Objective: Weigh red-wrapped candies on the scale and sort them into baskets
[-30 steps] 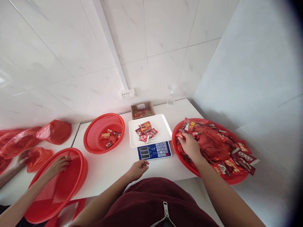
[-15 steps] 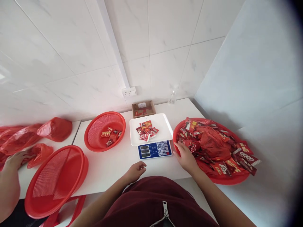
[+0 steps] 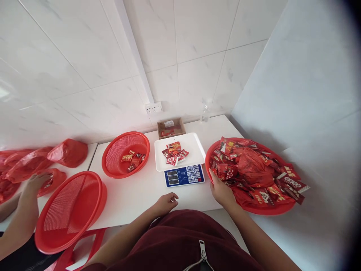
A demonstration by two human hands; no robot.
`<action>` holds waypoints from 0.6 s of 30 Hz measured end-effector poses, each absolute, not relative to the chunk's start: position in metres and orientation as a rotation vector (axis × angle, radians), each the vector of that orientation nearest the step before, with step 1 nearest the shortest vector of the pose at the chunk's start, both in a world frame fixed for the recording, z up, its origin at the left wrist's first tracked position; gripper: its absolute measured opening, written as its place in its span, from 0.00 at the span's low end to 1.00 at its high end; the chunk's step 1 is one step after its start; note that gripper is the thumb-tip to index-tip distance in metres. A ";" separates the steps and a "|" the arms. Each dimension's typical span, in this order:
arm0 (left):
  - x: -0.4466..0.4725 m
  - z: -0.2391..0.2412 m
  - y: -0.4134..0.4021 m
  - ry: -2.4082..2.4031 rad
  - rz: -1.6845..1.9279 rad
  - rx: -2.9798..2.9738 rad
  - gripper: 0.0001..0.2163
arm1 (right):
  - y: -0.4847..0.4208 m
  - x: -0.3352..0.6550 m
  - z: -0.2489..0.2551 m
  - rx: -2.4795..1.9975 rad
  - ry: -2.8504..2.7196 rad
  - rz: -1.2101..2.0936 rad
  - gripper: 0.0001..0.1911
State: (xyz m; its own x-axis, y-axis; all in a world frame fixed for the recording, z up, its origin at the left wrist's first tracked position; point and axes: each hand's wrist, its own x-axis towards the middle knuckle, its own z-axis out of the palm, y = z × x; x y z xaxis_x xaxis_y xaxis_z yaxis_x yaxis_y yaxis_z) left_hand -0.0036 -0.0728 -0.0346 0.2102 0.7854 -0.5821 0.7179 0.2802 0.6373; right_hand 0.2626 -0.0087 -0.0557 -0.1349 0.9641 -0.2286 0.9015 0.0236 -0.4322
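While the maroon top (image 3: 194,241) fills the bottom edge, the left hand (image 3: 166,203) lies on the white table (image 3: 135,195) near its front edge. Its fingers are loosely curled with nothing in them. The right hand (image 3: 221,190) is at the near-left rim of the big red tray (image 3: 265,212), thumb pointing up along the rim. Its fingers are partly hidden, so I cannot tell if they grip the rim or a packet.

The tray sits at the table's right end, just right of the scale (image 3: 183,175). It is heaped with snack packets (image 3: 284,180), with a red plastic bag (image 3: 252,163) lying on the heap.

At far left a co-worker's hand (image 3: 36,182) lies flat on a crumpled red bag (image 3: 53,178), beside a wide flat red basket (image 3: 70,210).

The scale's white pan (image 3: 194,145) carries a small cluster of packets (image 3: 174,153). Left of the scale is a round red basket (image 3: 113,171) with a few packets (image 3: 132,159) at its bottom.

Further back, more red bags (image 3: 67,152) lie on the next table. By the wall are a cardboard box (image 3: 171,128) and a clear bottle (image 3: 205,113), and a wall socket (image 3: 153,108) sits above them.
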 end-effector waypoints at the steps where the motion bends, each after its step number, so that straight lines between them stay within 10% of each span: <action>1: -0.004 -0.036 -0.074 1.519 0.075 1.450 0.17 | -0.009 0.263 -0.056 -1.978 -2.157 0.728 0.30; 18: -0.014 -0.030 -0.017 1.878 0.558 1.868 0.21 | -0.009 0.261 -0.058 -1.967 -2.190 0.635 0.29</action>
State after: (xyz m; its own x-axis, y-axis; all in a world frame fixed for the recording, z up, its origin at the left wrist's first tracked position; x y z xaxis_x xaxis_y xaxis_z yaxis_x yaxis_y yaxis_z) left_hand -0.0136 -0.0170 -0.0303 0.0012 0.9998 -0.0214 0.8260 0.0111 0.5635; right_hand 0.2613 -0.0091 -0.0584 -0.1421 0.9734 -0.1796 0.9185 0.0620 -0.3905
